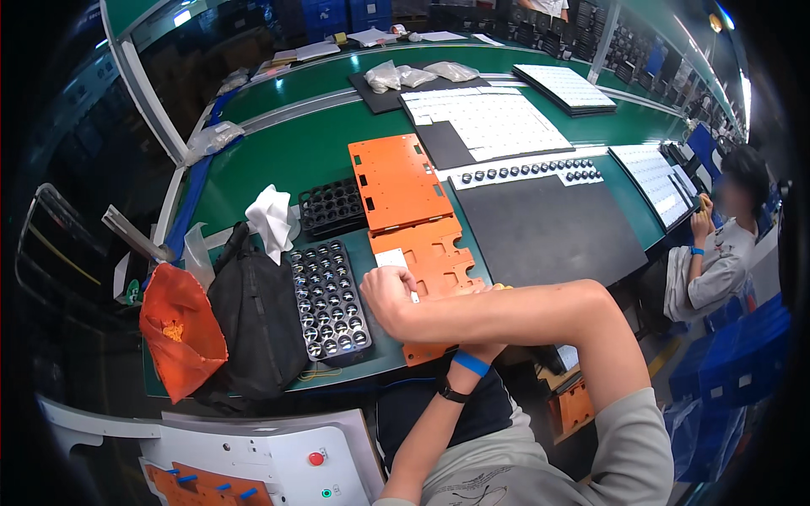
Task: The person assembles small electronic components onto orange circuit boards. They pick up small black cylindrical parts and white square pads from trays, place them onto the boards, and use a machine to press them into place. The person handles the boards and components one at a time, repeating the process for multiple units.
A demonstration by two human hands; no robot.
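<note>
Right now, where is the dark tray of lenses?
In the head view, the dark lens tray lies on the green table, left of centre, between the black bag and the right hand.

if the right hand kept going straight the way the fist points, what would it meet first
Likely the dark tray of lenses. The right hand, a closed fist crossing from the right, points left, and the tray's edge lies just beyond the knuckles, though whether the hand is above it is unclear.

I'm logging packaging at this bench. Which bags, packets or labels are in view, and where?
Crumpled orange plastic bag: near left edge of the green table.
Black fabric bag: right beside it.
Three clear plastic packets: far side, on a dark mat.
Small white label: on the orange cut-out plate, at the right hand.
</note>
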